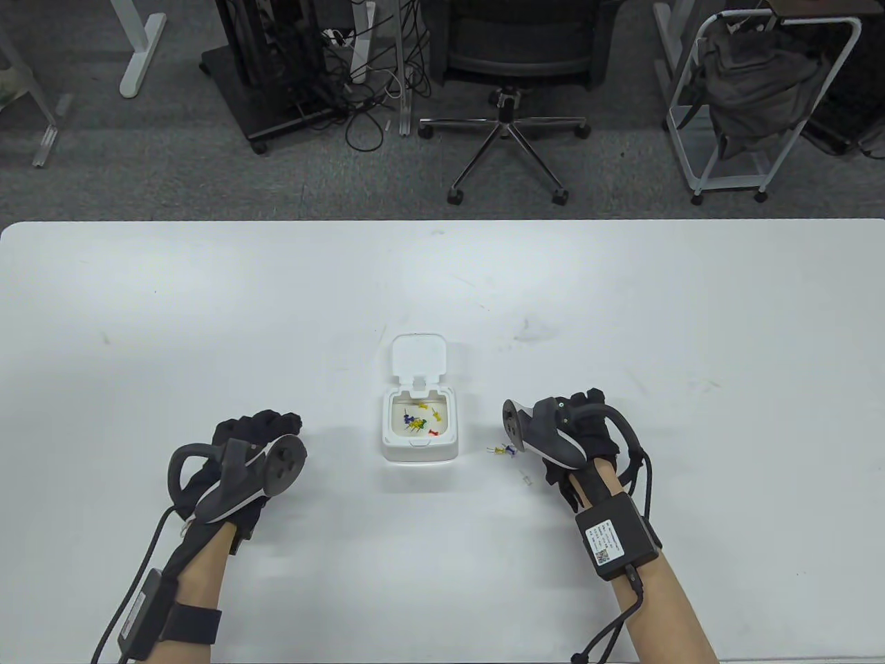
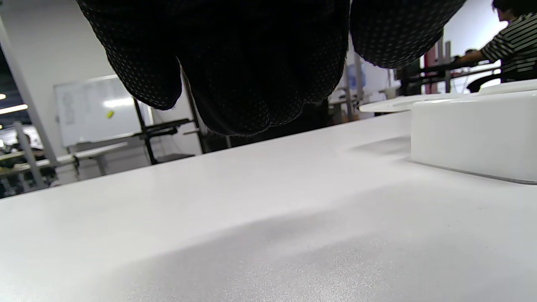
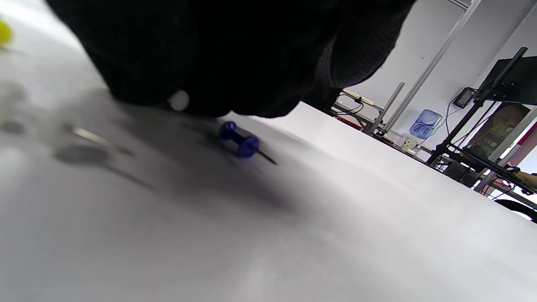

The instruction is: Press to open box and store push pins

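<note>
Under my right hand (image 1: 574,443), just right of the box, my fingers (image 3: 235,63) hang curled low over the bench (image 1: 207,311), their tips close above a blue push pin (image 3: 240,141) lying on its side. The wrist view is dark and blurred there, so I cannot tell whether the fingers are pinched on anything or only hovering; a small pale dot at the fingertips may be another pin's head, but I would not swear to it.

These pins are tiny, light and hard, with slick plastic heads and sharp steel points. I judge they will roll or skid if nudged, so the place to take one is across the waisted head, thumb and forefinger, point facing away from the glove.

A few loose pins (image 1: 502,451) lie on the bench beside my right hand, yellow and blue together, with a clear one (image 1: 525,478) a little nearer to me. The white box (image 1: 419,448) stands between my hands, its lid (image 1: 417,354) flipped back and upright on the far side, and several coloured pins (image 1: 419,420) already rest inside.

My left hand (image 1: 242,463) rests on the bench left of the box, apart from it, fingers (image 2: 235,84) loosely curled and holding nothing.
</note>
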The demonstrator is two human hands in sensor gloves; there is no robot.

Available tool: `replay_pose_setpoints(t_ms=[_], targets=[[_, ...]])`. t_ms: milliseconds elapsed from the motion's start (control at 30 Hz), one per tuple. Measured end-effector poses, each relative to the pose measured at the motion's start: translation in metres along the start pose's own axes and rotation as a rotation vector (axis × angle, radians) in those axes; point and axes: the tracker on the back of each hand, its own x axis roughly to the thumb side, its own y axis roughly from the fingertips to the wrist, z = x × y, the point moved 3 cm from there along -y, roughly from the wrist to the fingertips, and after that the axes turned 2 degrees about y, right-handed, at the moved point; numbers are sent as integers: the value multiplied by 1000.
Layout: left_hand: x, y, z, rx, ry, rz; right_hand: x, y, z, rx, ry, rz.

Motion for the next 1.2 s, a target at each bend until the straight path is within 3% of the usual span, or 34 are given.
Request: replay_pose_setpoints(t_ms=[400,867,1200], targets=[[0,0,0,2,1,0,0,-4,3,3,-14,1],[-2,0,1,1,7,-2,24,-6,71,-113,-58,88],[-2,0,2,-6,5,1,66,-3,114,-189,-96,162]])
